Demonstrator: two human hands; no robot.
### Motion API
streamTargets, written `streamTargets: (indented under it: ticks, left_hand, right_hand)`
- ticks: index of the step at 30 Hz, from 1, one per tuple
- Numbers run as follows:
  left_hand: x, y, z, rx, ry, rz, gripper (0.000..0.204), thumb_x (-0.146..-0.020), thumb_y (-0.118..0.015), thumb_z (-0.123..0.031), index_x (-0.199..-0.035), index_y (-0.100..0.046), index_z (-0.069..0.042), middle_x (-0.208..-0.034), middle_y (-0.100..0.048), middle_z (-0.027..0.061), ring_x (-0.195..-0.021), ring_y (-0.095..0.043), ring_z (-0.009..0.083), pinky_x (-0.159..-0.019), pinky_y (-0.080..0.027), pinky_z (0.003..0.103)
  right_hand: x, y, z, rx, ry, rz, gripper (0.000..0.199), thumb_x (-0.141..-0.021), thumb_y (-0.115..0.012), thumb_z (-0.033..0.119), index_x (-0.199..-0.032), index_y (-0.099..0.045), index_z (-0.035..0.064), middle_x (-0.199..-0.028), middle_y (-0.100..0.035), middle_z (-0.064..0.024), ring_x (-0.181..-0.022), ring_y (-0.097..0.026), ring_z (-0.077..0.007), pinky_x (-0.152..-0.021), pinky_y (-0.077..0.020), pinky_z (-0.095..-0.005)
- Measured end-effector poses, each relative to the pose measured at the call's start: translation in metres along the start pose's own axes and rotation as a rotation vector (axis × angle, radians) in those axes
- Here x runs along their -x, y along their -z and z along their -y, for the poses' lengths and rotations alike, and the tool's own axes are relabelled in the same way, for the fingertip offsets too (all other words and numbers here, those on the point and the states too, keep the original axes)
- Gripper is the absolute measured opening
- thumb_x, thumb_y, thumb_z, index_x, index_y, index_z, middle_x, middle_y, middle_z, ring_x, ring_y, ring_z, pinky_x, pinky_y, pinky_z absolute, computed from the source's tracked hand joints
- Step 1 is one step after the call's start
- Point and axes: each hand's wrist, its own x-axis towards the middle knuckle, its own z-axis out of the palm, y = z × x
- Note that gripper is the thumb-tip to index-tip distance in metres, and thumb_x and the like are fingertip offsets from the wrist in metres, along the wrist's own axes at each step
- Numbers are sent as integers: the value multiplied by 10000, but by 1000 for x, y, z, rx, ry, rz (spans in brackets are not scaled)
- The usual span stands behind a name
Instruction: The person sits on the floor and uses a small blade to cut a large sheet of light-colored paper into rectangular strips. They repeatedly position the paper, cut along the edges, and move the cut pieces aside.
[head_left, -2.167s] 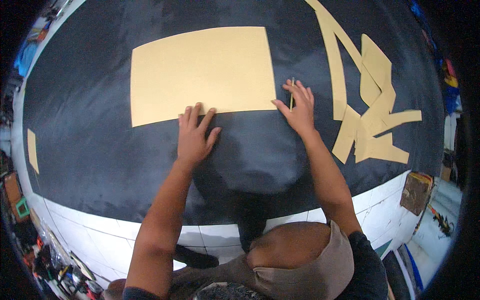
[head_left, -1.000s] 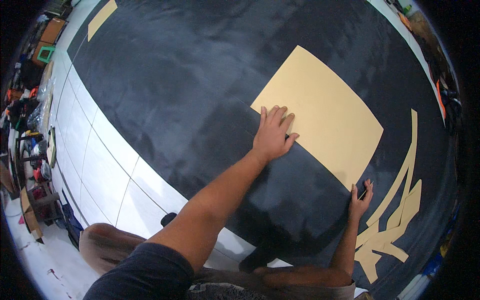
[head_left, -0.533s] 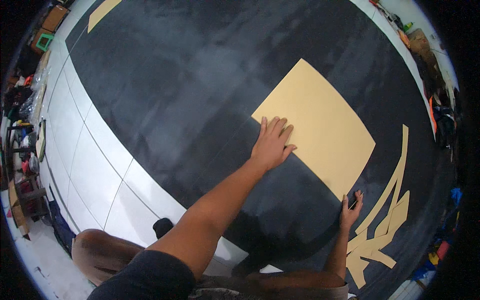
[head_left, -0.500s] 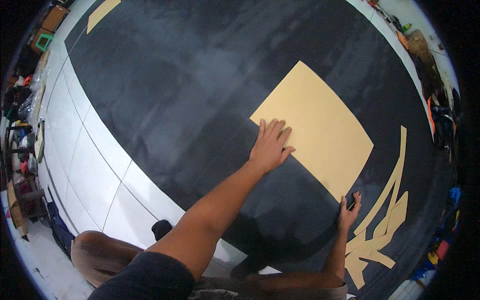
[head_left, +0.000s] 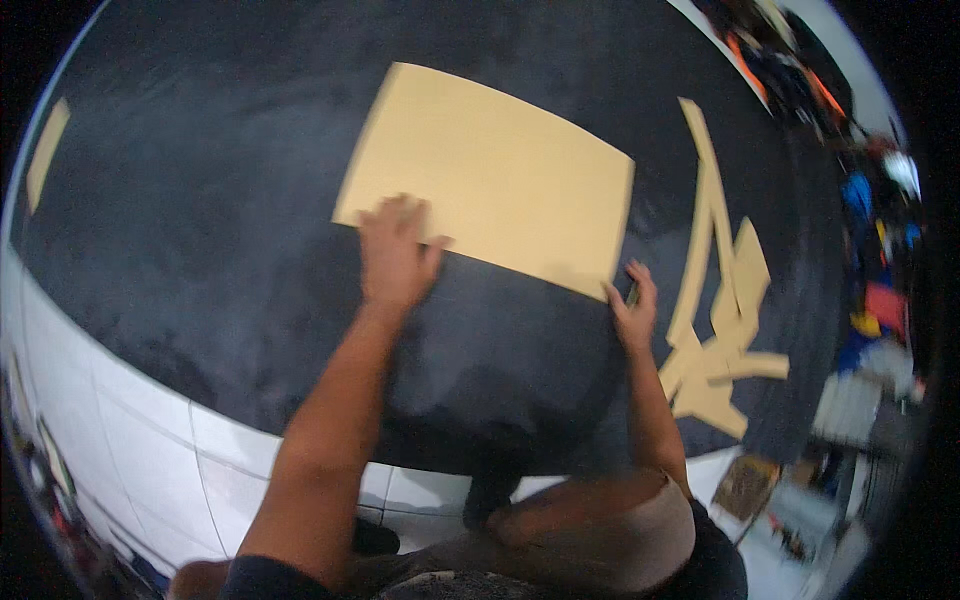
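A large tan sheet, stiff and card-like with four sides, lies flat on a black sheet. My left hand rests at its near left edge, fingers spread on the tan surface and thumb by the edge. At the near right corner is my right hand, thumb at the corner and fingers curled. A thin, pen-like tool shows between its thumb and fingers; its exact kind is too small and blurred to tell.
Right of my right hand lies a loose pile of tan offcuts, strips and angular pieces. Another tan strip is at the far left. White floor tiles border the black sheet. Assorted clutter stands along the right side.
The view has swung, so the tan sheet and offcuts appear turned and further left. Both hands keep about the same places at the sheet's near edge.
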Motion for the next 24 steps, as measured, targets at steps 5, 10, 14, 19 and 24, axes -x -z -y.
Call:
streamTargets:
  ticks: [5,10,14,19,24]
  left_hand:
    - [0,-8,6,-30,-43,-74,607,-917,-729,-407,-1423,-545,-125,-1487,-459,185,-1428,-389,383,-1194,-209,661]
    - [1,-8,7,-40,-70,-66,597,-908,-743,-391,-1404,-564,-110,-1476,-474,192,-1406,-414,397,-1181,-225,660]
    - [-1,-5,10,-47,-64,-57,590,-907,-744,-380,-1397,-568,-103,-1465,-489,204,-1398,-422,405,-1178,-232,652]
    - [-3,-4,5,-49,-71,-33,589,-907,-744,-387,-1390,-573,-97,-1464,-491,213,-1385,-435,407,-1177,-230,651]
    - [-5,-2,14,-64,-79,-31,599,-907,-740,-400,-1388,-571,-87,-1457,-492,220,-1386,-427,404,-1176,-235,646]
  right_hand:
    - [0,-4,-2,-67,-93,16,571,-828,-840,336,-1287,-616,81,-1468,-578,-133,-1480,-382,-359,-1244,-173,-523]
    - [6,-5,0,-24,-88,6,592,-825,-835,371,-1296,-606,96,-1478,-574,-116,-1486,-375,-354,-1247,-163,-531]
    - [7,-6,5,-39,-92,-3,589,-818,-836,378,-1287,-613,101,-1484,-568,-111,-1481,-378,-355,-1247,-163,-535]
    - [7,-4,1,-47,-96,-9,588,-810,-837,390,-1280,-621,109,-1485,-566,-108,-1481,-378,-352,-1247,-165,-536]
    - [-1,-10,6,0,-63,-3,579,-808,-843,349,-1284,-621,105,-1466,-580,-104,-1470,-393,-350,-1238,-196,-526]
